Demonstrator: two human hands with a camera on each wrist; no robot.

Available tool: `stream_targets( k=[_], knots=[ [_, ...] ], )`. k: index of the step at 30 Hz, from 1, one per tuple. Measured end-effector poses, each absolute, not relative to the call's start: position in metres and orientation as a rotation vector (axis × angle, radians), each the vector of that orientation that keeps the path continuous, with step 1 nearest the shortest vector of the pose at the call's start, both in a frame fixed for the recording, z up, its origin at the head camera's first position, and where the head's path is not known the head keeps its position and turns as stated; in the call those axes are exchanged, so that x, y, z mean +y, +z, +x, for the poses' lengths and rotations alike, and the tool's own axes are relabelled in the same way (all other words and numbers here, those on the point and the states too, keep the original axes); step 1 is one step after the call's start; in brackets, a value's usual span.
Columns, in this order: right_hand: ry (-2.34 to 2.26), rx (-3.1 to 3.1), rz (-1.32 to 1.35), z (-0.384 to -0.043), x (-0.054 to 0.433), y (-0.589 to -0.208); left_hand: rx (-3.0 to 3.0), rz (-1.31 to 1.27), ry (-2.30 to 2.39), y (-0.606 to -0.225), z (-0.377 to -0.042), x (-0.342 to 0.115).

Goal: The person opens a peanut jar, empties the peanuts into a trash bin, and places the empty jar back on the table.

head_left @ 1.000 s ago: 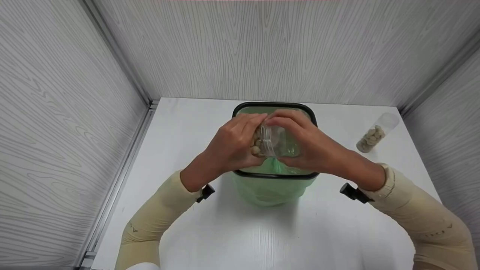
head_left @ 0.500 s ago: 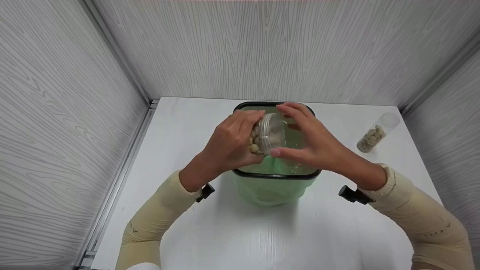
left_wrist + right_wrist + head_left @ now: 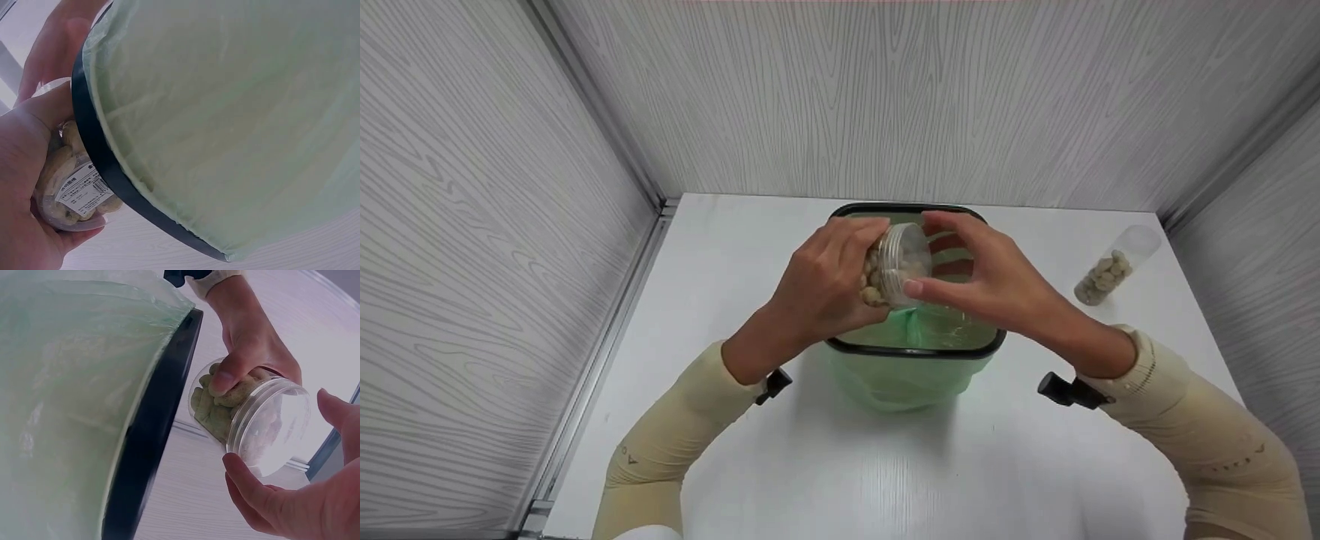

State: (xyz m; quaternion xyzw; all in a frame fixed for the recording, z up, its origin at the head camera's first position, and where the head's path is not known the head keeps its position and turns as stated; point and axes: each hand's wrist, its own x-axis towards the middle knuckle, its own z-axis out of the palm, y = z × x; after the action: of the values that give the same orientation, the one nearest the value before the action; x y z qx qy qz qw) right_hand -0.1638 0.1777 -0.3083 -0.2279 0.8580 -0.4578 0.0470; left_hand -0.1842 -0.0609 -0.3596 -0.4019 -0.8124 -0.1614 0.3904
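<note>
A clear plastic jar (image 3: 874,281) of tan, nut-like pieces lies tipped on its side above a bin, its ridged clear lid (image 3: 906,262) facing right. My left hand (image 3: 829,281) grips the jar's body. A white barcode label (image 3: 84,190) shows on its base in the left wrist view. Around the lid, my right hand (image 3: 990,270) is spread with a gap to the palm. In the right wrist view one right fingertip (image 3: 233,464) is right at the lid's rim, while another stands apart from it. The bin's black rim (image 3: 911,352) and pale green liner (image 3: 896,382) are below both hands.
On the white table (image 3: 720,262), at the right, is a clear cylindrical container (image 3: 1102,276) partly filled with similar tan pieces. Grey wood-grain panels (image 3: 840,97) wall in the back and both sides.
My right hand has loosened from round the lid, its fingers spreading to the right, and then come slightly nearer the lid again. The left hand keeps its hold on the jar.
</note>
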Motion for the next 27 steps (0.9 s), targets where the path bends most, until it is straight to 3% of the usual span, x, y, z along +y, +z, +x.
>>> stream_targets(
  k=[10,20,27],
  knots=[
    [-1.372,2.691,-0.782,-0.163,0.175,-0.312,-2.063,-1.017,-0.404,-0.36,-0.183,-0.06],
    [-1.423,2.637,-1.16,-0.169,0.176,-0.317,-2.066,-1.019,-0.397,-0.361,-0.184,-0.062],
    [-1.143,2.747,-1.44,-0.174,0.181,-0.32,-2.078,-1.034,-0.413,-0.362,-0.184,-0.062]
  ],
)
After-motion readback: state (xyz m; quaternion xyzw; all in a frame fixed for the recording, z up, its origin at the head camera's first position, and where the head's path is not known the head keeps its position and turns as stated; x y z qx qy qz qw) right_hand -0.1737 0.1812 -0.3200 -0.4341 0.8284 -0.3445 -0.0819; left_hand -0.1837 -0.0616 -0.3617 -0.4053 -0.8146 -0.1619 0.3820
